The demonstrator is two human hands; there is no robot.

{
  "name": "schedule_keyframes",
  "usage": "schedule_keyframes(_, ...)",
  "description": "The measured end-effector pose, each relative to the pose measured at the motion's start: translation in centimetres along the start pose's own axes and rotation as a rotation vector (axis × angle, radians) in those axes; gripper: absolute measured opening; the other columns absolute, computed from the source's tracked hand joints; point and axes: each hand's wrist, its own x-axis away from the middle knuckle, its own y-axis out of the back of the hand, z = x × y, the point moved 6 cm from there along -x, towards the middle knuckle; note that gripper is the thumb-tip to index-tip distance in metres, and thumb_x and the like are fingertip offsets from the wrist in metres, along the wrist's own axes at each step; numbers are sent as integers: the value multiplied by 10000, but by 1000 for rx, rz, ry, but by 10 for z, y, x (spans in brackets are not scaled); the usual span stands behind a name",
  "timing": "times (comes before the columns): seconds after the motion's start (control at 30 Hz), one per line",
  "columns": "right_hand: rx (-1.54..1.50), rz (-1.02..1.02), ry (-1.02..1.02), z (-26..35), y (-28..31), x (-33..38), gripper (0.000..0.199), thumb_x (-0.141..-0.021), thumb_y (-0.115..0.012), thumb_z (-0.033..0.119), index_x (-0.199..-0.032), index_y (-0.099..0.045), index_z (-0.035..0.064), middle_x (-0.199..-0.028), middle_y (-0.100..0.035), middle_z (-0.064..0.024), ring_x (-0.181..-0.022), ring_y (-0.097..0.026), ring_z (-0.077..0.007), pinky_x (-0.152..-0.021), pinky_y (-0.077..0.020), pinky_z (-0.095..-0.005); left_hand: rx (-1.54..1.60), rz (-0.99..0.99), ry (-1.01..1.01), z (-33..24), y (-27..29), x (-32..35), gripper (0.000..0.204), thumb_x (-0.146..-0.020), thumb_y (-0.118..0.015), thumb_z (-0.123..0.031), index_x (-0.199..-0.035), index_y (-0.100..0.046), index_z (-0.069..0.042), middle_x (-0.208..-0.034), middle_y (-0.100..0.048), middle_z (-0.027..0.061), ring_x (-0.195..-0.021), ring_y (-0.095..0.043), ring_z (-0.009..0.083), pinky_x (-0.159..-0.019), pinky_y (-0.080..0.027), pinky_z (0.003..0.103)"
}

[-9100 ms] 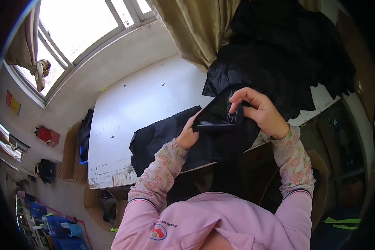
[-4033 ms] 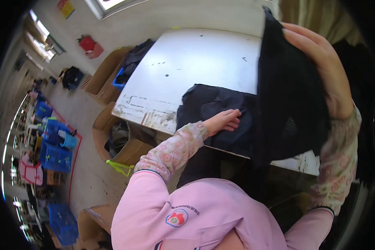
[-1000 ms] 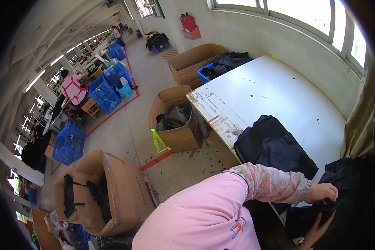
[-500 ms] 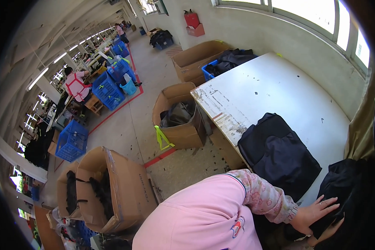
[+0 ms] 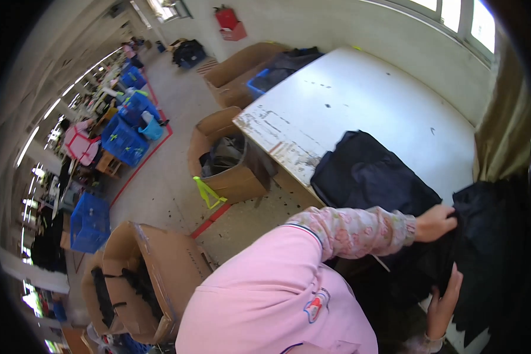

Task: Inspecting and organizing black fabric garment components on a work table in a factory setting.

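My left hand [image 5: 435, 223] is closed on the upper edge of a black fabric piece [image 5: 422, 268], its fingers curled in a fist-like grip. Lower down, my right hand [image 5: 445, 304] lies against the same fabric's side, with fingers stretched and thumb apart. A padded, bag-like black fabric item [image 5: 371, 171] rests on the near edge of the white table [image 5: 348, 94], partly overlapped by the held piece. More black cloth [image 5: 492, 248] hangs to the right of my hands. Folds hide where one piece ends and another begins.
Open cardboard boxes [image 5: 180, 274] with black pieces stand at left; another carton [image 5: 248, 177] stands beside the table. A blue crate [image 5: 256, 82] and a carton are behind it. A curtain [image 5: 495, 135] hangs at right. Another person [image 5: 81, 144] works far left among blue crates.
My left hand has risen from the hanging black cloth and now grips a piece of fabric. My right hand has come into fuller view beside it. The whole view has shifted.
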Motion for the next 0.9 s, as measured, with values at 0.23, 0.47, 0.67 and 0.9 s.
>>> schedule_keyframes(0.23,-475,-808,-184,-73,63,-21,82,-907,-589,-13,-974,-630,11,-917,-625,-24,-827,-592,-100,-747,-469,-208,250,1091,497,25,-23,67,638,-781,-755,-478,-1077,-606,66,-943,-629,-3,-885,-549,76,-780,-464,261)
schedule_keyframes(0.47,-89,68,-140,-84,-33,-21,111,-801,-651,64,-910,-645,46,-869,-653,-138,-810,-636,-311,-694,-500,-353,514,829,678,-15,-38,66,403,-771,-765,-151,-1097,-595,14,-955,-664,39,-867,-622,131,-820,-492,268)
schedule_keyframes(0.67,-514,-551,-179,-11,95,-8,331,-837,-676,88,-1147,-589,11,-957,-662,-97,-882,-629,-169,-814,-481,-279,704,543,697,-15,-28,47,293,-816,-660,-83,-1098,-604,-23,-964,-666,55,-888,-646,162,-821,-510,292)
schedule_keyframes(0.9,-154,-425,-31,24,61,-19,300,-764,-685,5,-1049,-596,29,-872,-564,-110,-815,-585,-302,-698,-486,-380,520,160,383,-28,-37,28,114,-898,-633,-82,-995,-589,-43,-910,-613,-3,-866,-584,76,-745,-477,219)
